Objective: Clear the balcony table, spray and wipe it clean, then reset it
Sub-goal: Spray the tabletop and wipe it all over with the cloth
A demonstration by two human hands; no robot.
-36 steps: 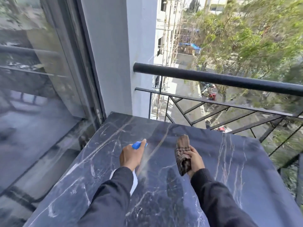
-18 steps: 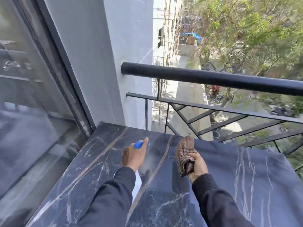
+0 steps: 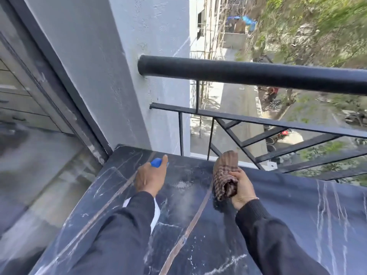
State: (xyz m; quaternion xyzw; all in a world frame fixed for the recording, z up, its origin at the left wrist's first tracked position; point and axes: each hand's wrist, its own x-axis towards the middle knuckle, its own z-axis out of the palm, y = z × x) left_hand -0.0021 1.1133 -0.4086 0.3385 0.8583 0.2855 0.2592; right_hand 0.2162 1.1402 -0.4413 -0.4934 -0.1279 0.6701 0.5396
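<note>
Black marble with white and brown lines makes the top of the table [image 3: 297,225]; nothing stands on the part we can see, so the clearing looks done and the spray step is on. The left hand [image 3: 150,176] has its grip closed round a spray bottle [image 3: 156,162]; its blue top pokes out past the fingers and points away, toward the far edge by the white wall [image 3: 127,66], while its white body shows under the sleeve. A wet, shiny patch [image 3: 184,184] lies on the table between the two hands, a bit nearer the right one. The right hand [image 3: 241,185] has its grip closed round a bunched brown checked cloth [image 3: 226,171]; the cloth's long side runs away toward the black railing [image 3: 258,76], and its low end is near the table, though I cannot tell if it touches. I think the cloth goes next, sliding left onto the wet patch just beside it.
</note>
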